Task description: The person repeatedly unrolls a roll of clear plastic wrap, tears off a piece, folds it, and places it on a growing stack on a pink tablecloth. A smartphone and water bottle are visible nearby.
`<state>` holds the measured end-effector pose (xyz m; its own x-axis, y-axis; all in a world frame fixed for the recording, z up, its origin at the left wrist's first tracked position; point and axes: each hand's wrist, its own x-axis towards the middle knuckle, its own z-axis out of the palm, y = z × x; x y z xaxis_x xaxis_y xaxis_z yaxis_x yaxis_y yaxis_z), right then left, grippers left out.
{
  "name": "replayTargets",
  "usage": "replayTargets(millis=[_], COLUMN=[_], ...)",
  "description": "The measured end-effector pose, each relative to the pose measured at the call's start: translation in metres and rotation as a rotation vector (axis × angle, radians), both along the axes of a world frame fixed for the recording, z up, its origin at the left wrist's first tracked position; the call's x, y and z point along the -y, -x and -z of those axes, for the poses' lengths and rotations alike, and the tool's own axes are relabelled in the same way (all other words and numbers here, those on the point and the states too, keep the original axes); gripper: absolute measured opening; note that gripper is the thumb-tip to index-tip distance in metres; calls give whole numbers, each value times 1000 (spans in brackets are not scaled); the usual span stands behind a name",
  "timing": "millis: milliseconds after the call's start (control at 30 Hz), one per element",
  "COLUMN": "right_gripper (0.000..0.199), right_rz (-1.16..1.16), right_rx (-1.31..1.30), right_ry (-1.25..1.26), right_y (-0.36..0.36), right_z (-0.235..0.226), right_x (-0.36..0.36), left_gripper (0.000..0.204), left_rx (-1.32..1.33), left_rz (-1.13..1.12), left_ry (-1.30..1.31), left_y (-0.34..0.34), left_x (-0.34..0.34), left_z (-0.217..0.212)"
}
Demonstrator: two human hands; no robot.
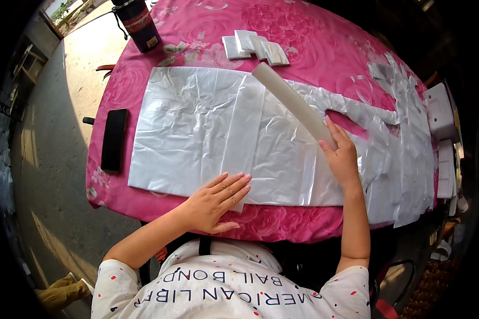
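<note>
A wide, silvery-white plastic bag (178,127) is spread flat across the table. My left hand (213,201) lies on its near edge with the fingers stretched out. Beneath those fingertips runs a paler, translucent band (244,125), front to back across the bag. In my right hand (341,159) is the near end of a long, flat, off-white strip (290,98). This strip slants over the bag, its far end pointing back and left; whether it touches the plastic I cannot tell. Beside my right hand, an opening in the plastic shows pink cloth.
Several folded white plastic packets (255,45) sit at the back. A black phone (115,141) lies at the left, with a dark flask (138,26) behind it. More crumpled plastic sheets (410,165) reach the right edge. The table wears a pink floral cloth (287,222).
</note>
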<state>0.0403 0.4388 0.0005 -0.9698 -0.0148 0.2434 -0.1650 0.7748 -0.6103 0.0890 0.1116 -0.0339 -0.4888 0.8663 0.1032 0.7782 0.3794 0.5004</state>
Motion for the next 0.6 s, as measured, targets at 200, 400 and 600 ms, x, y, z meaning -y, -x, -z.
replayTargets(millis=[200, 400, 600], right_gripper=[47, 45, 41], right_rz=[-569, -581, -412], right_rx=[-32, -118, -220], right_ry=[-130, -129, -188], right_y=[-32, -4, 93], right_z=[7, 13, 23], right_x=[72, 95, 81], left_gripper=[75, 74, 73], left_rx=[-106, -115, -95], left_rz=[10, -36, -16], left_ry=[162, 198, 206], left_y=[-22, -38, -39], left_x=[-14, -14, -19], left_z=[14, 16, 16])
